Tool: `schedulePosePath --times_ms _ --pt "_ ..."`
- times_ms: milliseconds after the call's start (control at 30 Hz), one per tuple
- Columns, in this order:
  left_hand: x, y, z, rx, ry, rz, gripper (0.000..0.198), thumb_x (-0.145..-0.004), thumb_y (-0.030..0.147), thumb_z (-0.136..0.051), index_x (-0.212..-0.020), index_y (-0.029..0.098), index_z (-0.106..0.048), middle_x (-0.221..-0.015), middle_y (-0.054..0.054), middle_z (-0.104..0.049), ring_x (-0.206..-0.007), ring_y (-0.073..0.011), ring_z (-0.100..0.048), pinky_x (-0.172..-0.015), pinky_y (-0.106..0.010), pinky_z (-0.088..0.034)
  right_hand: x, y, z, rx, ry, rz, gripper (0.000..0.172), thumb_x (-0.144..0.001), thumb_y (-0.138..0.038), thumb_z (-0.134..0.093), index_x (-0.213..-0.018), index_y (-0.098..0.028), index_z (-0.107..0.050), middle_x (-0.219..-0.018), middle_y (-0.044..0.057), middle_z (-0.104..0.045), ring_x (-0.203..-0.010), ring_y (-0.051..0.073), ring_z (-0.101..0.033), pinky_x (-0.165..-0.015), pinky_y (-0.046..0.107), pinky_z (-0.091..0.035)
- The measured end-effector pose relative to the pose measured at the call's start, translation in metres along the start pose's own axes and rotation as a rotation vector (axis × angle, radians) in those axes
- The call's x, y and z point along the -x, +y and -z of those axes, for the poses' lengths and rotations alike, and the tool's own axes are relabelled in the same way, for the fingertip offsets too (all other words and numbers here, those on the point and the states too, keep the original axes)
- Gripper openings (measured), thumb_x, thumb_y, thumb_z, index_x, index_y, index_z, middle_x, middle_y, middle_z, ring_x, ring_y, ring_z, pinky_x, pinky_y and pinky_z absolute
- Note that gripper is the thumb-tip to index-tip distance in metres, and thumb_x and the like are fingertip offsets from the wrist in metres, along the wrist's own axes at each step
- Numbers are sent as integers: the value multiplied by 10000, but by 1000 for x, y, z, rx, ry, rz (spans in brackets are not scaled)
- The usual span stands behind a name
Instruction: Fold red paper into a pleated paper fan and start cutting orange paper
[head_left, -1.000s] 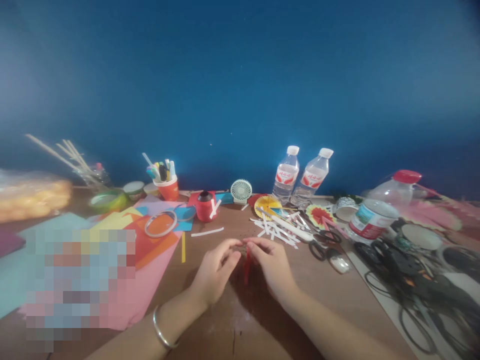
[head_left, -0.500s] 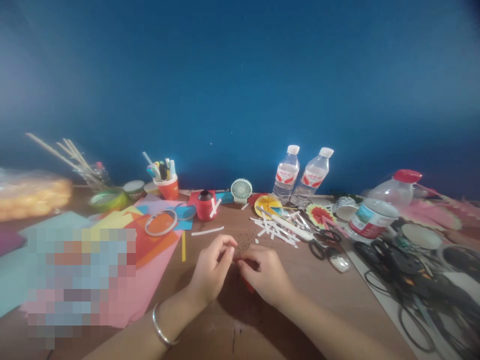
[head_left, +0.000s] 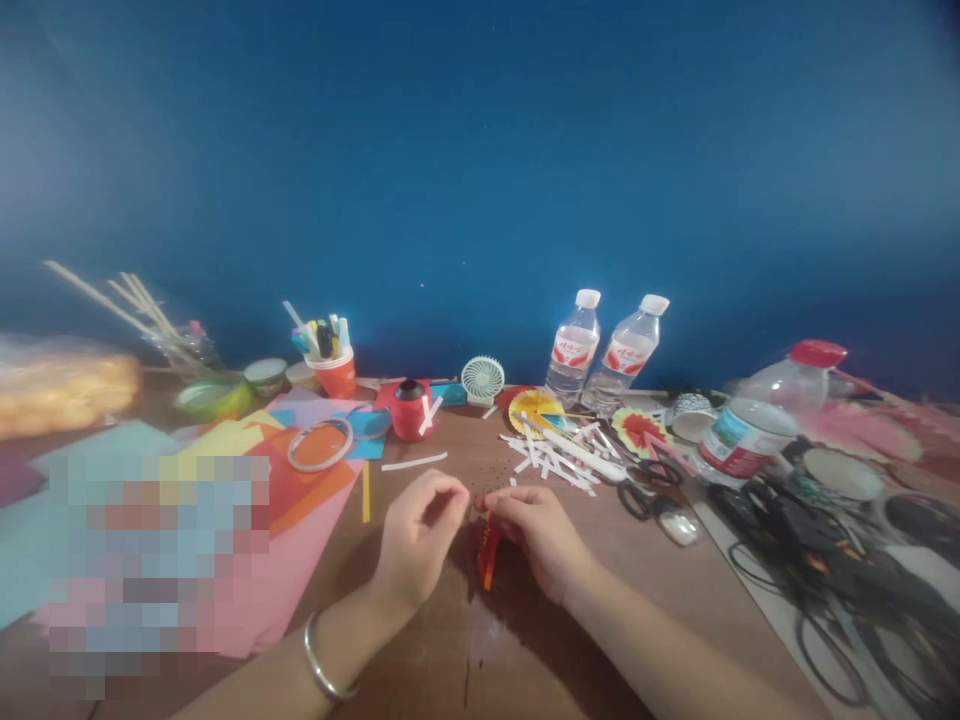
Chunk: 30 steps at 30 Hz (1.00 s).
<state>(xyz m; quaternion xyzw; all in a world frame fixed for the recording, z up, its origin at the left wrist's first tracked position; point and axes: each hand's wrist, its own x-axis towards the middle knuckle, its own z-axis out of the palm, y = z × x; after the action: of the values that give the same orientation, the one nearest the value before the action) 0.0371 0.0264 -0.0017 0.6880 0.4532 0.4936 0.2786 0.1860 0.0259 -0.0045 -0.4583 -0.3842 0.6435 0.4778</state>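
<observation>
My right hand (head_left: 544, 535) has its thumb and fingers pinched on a piece of folded red-orange paper (head_left: 488, 558), which hangs down just left of the palm. The folds along its edge look pleated. Close by on the left, my left hand (head_left: 418, 532) has thumb and fingertips pressed together, a small gap from the right fingertips. Whatever it may pinch is too small or hidden to make out. Small dark specks (head_left: 495, 478) are scattered on the brown table (head_left: 480, 650) just beyond the fingertips. White paper strips (head_left: 544, 460) lie in a pile past my right hand.
Coloured paper sheets (head_left: 300, 540) spread over the left side. Scissors (head_left: 636, 498), a pleated yellow paper disc (head_left: 529, 408) and two water bottles (head_left: 571, 352) stand or lie farther right. Toward the back are a small fan (head_left: 482, 380) and a cup of pens (head_left: 334, 375). Black cables (head_left: 817, 560) crowd the right.
My hands have drawn slightly apart, and the right fingers have turned upward. More of the red-orange paper now shows below the right hand.
</observation>
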Motion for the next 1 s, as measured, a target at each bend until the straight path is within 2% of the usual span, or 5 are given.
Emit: schedulePosePath --times_ms 267,433,667,867,1000 --pt "-2 -4 -4 -54 -176 53 147 -829 241 -484 -802 200 -622 -817 -17 -616 -757 -143 -563 -684 -235 -433 0 -1 -1 74 11 4 179 -630 -280 -630 -562 -115 -626 -436 -64 -369 -460 66 -264 -483 235 -187" --pt "-4 -8 -2 -72 -166 50 157 -807 284 -535 -826 211 -673 -781 -19 -629 -745 -150 -579 -693 -239 -441 -1 -3 2 70 -71 79 266 -690 -290 -540 -468 -142 -547 -443 -46 -404 -476 83 -333 -505 241 -243" --pt "-4 -9 -1 -121 -106 34 163 -806 280 -533 -796 216 -682 -791 -22 -633 -747 -153 -580 -683 -236 -440 -2 -2 1 139 -42 25 215 -633 -159 -479 -715 -119 -673 -515 -14 -541 -504 97 -430 -535 235 -334" --pt "-4 -7 -2 -154 -58 65 149 -796 282 -537 -754 211 -661 -755 -6 -626 -705 -141 -568 -645 -221 -423 1 -1 -1 179 -19 93 192 -692 -162 -490 -862 -147 -579 -600 -12 -610 -532 111 -524 -572 247 -418" --pt "-5 -3 -2 -140 -95 129 157 -787 256 -519 -696 195 -630 -705 2 -618 -666 -138 -555 -619 -220 -406 1 -1 -2 146 -6 139 168 -693 -121 -482 -849 -175 -515 -588 -31 -594 -564 119 -555 -586 247 -442"
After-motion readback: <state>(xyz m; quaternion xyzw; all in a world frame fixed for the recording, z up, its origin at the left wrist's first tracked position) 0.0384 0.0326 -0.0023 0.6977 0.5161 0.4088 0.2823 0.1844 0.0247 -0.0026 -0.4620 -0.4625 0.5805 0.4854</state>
